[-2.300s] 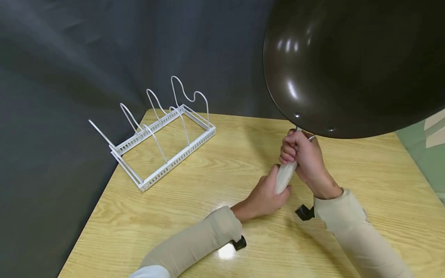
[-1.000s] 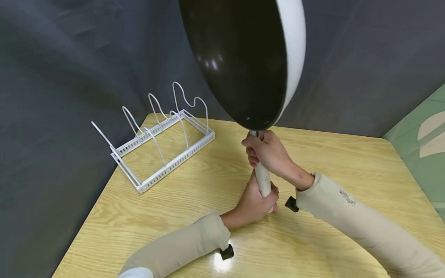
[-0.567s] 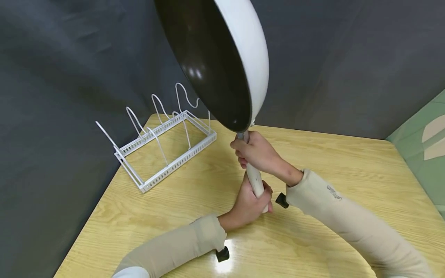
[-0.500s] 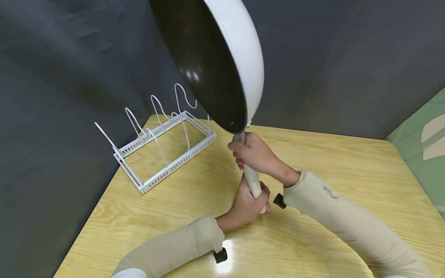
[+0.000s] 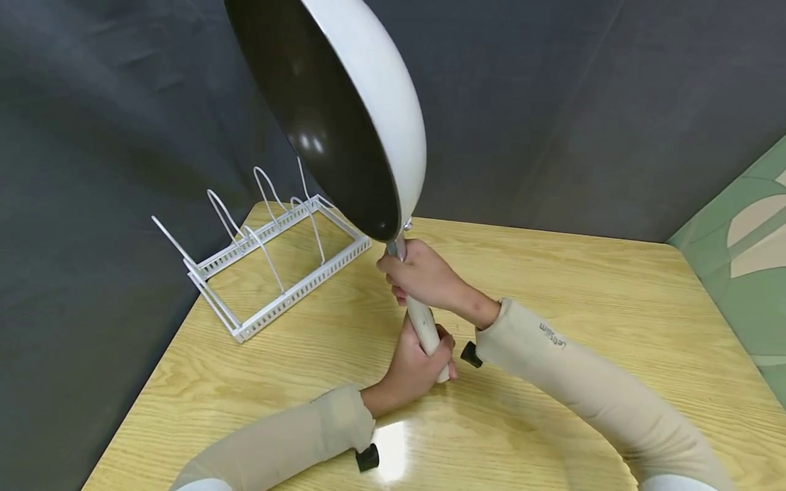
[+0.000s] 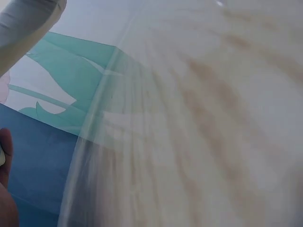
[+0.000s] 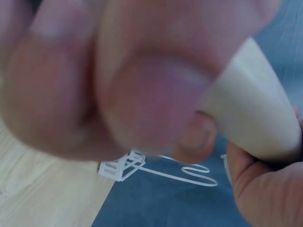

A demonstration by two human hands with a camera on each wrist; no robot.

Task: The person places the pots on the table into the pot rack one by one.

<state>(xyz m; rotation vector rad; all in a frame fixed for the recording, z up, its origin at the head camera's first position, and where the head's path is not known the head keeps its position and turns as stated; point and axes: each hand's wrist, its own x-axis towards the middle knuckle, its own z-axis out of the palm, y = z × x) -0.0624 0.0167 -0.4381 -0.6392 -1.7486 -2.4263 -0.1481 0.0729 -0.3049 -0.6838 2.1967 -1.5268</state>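
Observation:
A large wok [image 5: 344, 123] with a dark inside and a white outside is held up on its side above the table, its top cut off by the head view's upper edge. My right hand [image 5: 424, 273] grips the handle close to the pan. Lower down, my left hand [image 5: 414, 361] wraps round the end of the pale handle [image 5: 422, 324]. In the right wrist view, curled fingers [image 7: 156, 99] fill the near part, and the handle [image 7: 260, 104] runs to the other hand. The left wrist view shows only a sliver of a hand [image 6: 7, 179] at its left edge.
A white wire rack [image 5: 270, 314] with upright loops stands at the table's back left; the wok hides part of its far loop. Dark cloth [image 5: 522, 123] hangs behind the wooden table [image 5: 589, 286]. Green patterned cloth [image 5: 737, 273] lies at the right.
Both hands have carried the wok leftward, towards the rack. It has turned from showing its dark inside to standing nearly edge-on with its white outside visible.

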